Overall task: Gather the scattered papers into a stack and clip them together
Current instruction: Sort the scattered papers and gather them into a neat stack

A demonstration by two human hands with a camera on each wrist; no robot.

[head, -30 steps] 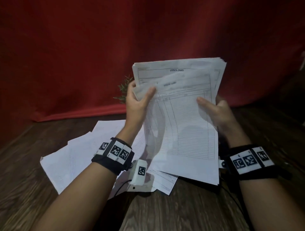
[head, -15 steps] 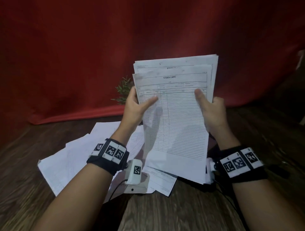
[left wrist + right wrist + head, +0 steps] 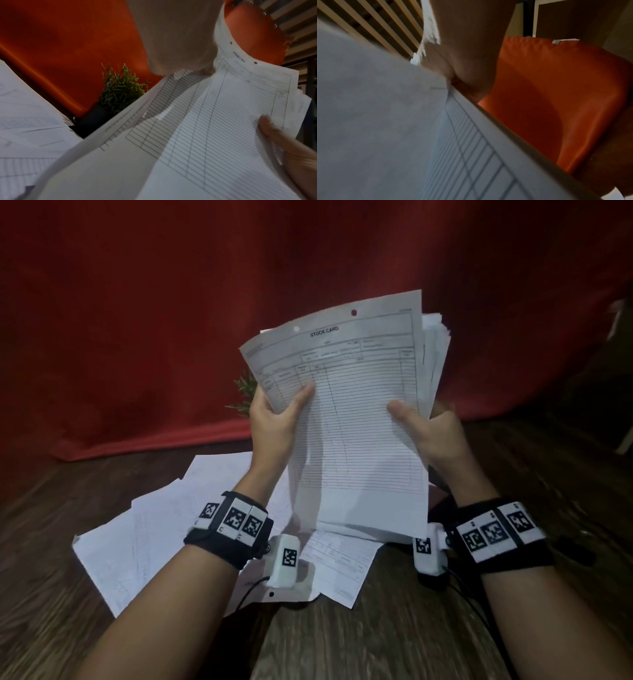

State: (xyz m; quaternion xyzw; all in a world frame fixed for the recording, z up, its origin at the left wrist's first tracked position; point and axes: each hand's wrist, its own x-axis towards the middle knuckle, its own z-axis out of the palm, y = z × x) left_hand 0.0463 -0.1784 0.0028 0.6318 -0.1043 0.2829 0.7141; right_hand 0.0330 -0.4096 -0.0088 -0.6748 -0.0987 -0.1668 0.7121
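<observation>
I hold a stack of white ruled forms (image 3: 359, 422) upright above the table; its front sheet is headed "STOCK CARD". My left hand (image 3: 274, 419) grips the stack's left edge, thumb on the front sheet. At the right edge my right hand (image 3: 428, 429) holds it the same way, thumb on the front. The sheets fan out unevenly at the top right. In the left wrist view the stack (image 3: 205, 128) fills the frame, with the right thumb (image 3: 269, 128) on it. The right wrist view shows the stack (image 3: 462, 148) edge-on. More loose papers (image 3: 147, 539) lie scattered on the table. No clip is visible.
The table (image 3: 51, 577) is dark wood. A red cloth (image 3: 171, 320) hangs behind it. A small green plant in a dark pot (image 3: 118, 92) stands at the back, just left of the held stack.
The front sheet has shifted up and tilted clockwise, so it now tops the stack. Both hands have kept their hold on the sides.
</observation>
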